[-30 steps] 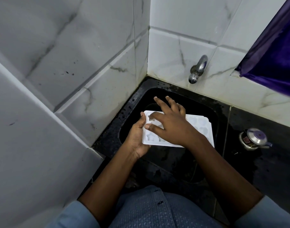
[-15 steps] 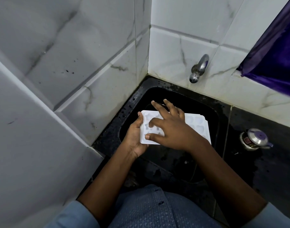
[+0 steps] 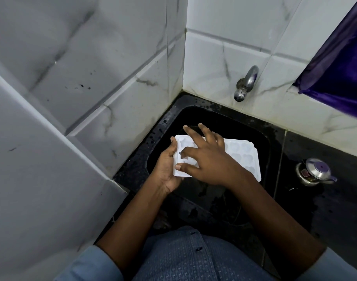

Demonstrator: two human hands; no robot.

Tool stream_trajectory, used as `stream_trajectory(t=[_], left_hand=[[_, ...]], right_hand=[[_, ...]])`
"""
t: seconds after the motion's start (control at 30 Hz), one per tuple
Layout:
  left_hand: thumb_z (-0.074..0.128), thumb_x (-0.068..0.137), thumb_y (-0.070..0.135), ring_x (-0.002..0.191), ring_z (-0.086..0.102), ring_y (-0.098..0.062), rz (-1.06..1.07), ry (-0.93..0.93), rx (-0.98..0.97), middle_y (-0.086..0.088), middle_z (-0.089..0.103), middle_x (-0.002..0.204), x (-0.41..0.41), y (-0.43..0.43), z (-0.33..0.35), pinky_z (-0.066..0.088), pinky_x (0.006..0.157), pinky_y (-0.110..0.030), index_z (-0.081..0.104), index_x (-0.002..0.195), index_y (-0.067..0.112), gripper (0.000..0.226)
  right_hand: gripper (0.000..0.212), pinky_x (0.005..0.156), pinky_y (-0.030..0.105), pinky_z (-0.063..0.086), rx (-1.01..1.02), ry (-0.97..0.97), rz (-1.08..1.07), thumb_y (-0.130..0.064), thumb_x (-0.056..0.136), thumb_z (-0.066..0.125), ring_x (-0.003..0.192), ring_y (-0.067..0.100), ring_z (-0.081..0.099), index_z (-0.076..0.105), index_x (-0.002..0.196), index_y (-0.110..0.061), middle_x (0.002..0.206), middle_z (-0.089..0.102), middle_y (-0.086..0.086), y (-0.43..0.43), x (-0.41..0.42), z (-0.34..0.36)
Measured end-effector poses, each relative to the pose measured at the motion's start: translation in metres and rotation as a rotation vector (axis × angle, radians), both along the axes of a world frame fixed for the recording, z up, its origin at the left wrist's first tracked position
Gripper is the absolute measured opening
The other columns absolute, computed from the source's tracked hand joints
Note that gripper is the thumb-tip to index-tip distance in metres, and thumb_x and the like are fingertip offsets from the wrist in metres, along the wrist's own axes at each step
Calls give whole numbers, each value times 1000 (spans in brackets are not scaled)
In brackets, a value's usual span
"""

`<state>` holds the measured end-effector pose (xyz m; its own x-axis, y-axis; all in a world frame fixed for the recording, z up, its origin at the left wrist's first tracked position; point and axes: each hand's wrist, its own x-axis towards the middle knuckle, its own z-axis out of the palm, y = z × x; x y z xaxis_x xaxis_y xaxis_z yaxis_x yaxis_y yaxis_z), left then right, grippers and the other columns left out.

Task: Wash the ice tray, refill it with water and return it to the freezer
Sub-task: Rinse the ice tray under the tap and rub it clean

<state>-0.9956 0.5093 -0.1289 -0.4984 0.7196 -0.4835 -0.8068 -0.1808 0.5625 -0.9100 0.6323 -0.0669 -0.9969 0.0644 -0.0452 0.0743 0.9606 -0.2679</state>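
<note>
Gripping the ice tray in my left hand, right hand splayed across it — mid-wash, I judge; refill, freezer remain.

Garment: button-front shirt, blue-grey, with a fine repeating woven pattern. Two dark buttons on the placket. Left sleeve and right sleeve: light blue; forearms bare.
</note>
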Motion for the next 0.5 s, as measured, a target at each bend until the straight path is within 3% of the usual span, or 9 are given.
stream_trajectory(t=[0.1,0.23,0.37,0.5], left_hand=[[38,105,68,112,72,-35,-2,1,-6,-25,64,141,-1,1,1,62,88,-46,61,144,8,75],[38,107,64,103,77,-31,10,-8,-1,-20,75,124,0,2,1,65,79,-42,71,128,11,66],[39,104,68,114,72,-34,-1,-11,-8,-22,67,138,-3,2,2,62,89,-46,63,143,9,74],[40,105,66,109,75,-33,1,-7,-9,-22,70,134,-1,3,2,64,85,-43,64,140,8,72]], right_hand=[[68,123,59,4,21,-6,-26,-81,85,22,159,29,-10,69,118,-43,175,5,-6,2,-1,1],[67,122,57,4,-13,19,-6,-81,85,26,160,29,-8,71,114,-40,174,7,-6,0,0,-1],[70,123,59,5,10,-10,-46,-82,84,23,159,30,-9,68,118,-42,174,6,-6,1,-1,-1],[69,122,56,4,-14,5,-25,-81,83,24,159,29,-8,70,115,-40,174,7,-7,-2,1,1]])
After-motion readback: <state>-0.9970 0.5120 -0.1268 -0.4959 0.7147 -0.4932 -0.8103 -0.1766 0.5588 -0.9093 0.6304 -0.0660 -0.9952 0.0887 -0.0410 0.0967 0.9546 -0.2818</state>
